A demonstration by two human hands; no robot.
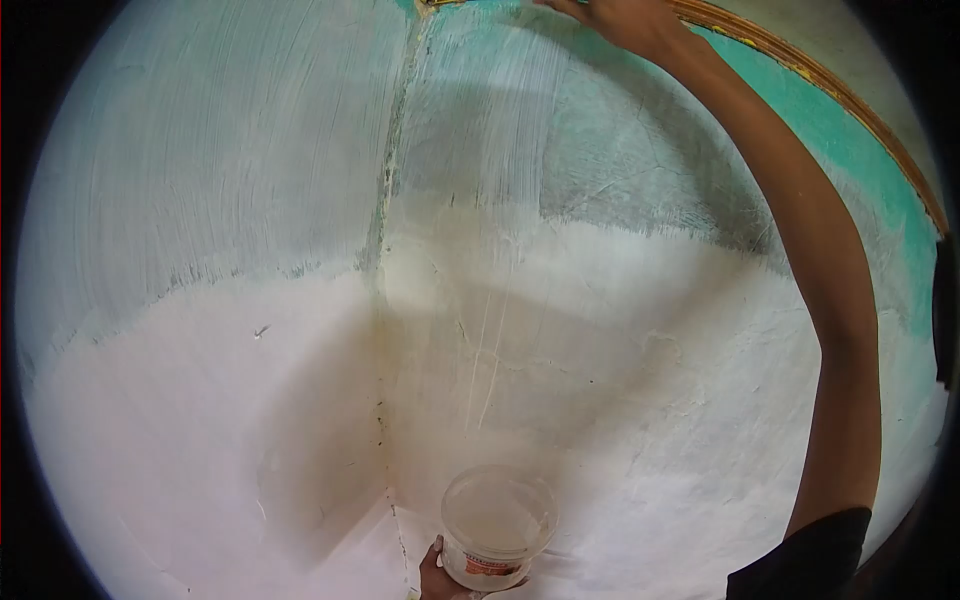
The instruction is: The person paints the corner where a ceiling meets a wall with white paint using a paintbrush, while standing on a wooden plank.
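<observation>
My left hand (pixel 445 580) is wrapped round the lower side of a clear plastic tub (pixel 500 520) at the bottom centre; the tub has a red label and a pale inside. High up at the top edge is my right hand (pixel 610 18), raised near the wall corner and partly cut off by the frame. Its fingers reach left, and whatever they may hold is out of view. Before me the wall (pixel 640 330) has white, streaky paint low down and grey-green areas above.
A cracked corner seam (pixel 385 230) runs down between two walls. Brown and gold trim (pixel 800 60) curves along the upper right, with bare turquoise paint beneath it. A dark object (pixel 944 310) stands at the right edge.
</observation>
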